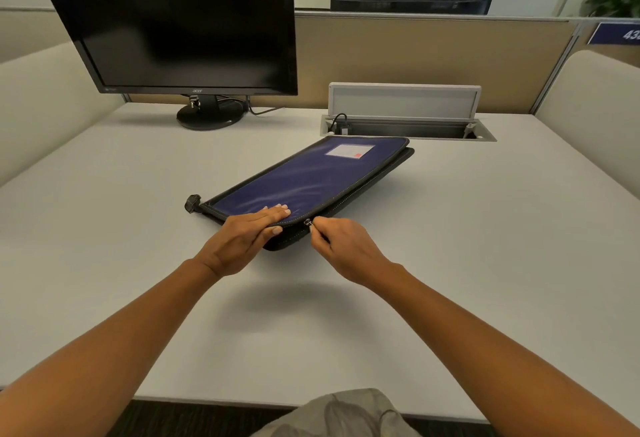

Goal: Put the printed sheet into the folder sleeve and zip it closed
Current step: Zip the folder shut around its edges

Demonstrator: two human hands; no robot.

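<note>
A dark monitor [173,21] stands at the far left of the bench [104,228]. The blue folder [311,177] lies slantwise mid-bench, its white label [349,151] at the far end. My left grip [242,235] lies flat on the folder's near corner, fingers straight and pressing the cover down. Just right of it sits the zipper pull [308,223], which my right grip [346,249] pinches between curled fingertips at the folder's near edge. Beyond, to the right, a cable hatch [405,104] stands lifted.
</note>
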